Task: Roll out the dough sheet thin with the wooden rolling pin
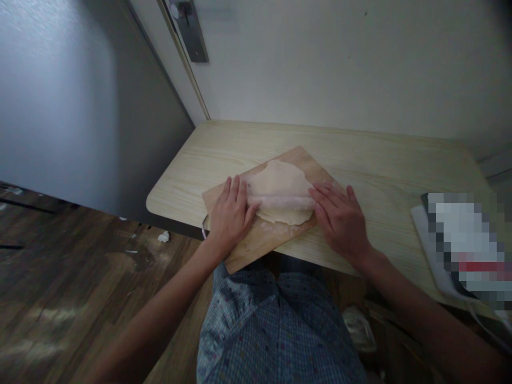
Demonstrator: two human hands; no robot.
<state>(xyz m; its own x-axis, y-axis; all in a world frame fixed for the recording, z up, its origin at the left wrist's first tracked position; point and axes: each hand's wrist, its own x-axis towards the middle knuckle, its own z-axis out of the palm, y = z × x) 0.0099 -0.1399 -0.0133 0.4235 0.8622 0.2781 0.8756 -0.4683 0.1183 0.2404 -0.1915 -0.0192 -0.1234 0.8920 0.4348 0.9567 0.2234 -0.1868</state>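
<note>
A thin, pale sheet of dough (282, 176) with a ragged near edge lies on a wooden board (256, 242). Across the dough runs a whitish, floured bar that looks like a rolling pin (282, 202). My left hand (232, 210) rests over its left end, fingers stretched forward and thumb along the near side. Over the right end lies my right hand (340, 218), its fingers pointing inward across the bar. Both ends of the pin are hidden under my hands. White flour dusts the board around the dough.
The board sits askew on a light wood table (380, 176), its near corner overhanging the front edge. A metal ring (205, 226) shows at the board's left corner. To the right lies a blurred-out item (468, 245). A white door or wall (340, 64) stands behind the table.
</note>
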